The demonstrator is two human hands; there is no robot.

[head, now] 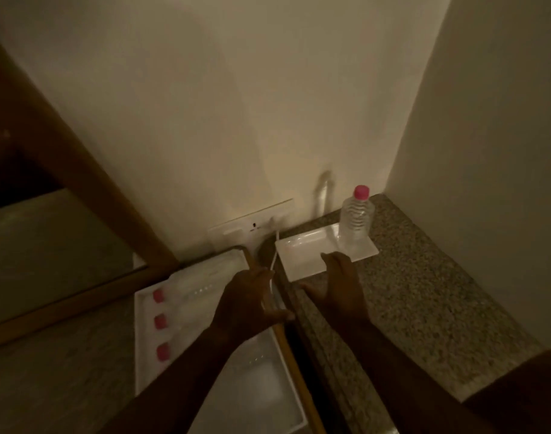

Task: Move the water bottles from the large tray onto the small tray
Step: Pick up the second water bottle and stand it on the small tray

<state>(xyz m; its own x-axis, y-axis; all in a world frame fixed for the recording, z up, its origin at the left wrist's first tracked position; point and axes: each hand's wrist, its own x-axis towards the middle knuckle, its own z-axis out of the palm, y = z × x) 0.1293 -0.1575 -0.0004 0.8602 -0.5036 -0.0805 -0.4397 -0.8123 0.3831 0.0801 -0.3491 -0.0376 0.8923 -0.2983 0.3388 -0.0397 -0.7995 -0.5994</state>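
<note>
A clear water bottle (356,219) with a pink cap stands upright at the far right end of the small white tray (302,252) on the raised granite counter. Three more bottles lie on their sides in the large white tray (267,380) on the lower surface, pink caps (160,321) pointing left. My left hand (249,303) hovers over the right part of the large tray, fingers spread, holding nothing. My right hand (338,286) hangs open over the near edge of the small tray, palm down, fingers apart. The scene is dim.
A white cable (272,264) runs from a wall socket plate (252,228) down between the trays. A wooden strip (288,355) edges the step between the two levels. A wood-framed mirror (64,214) leans at left. Walls close off the back and right.
</note>
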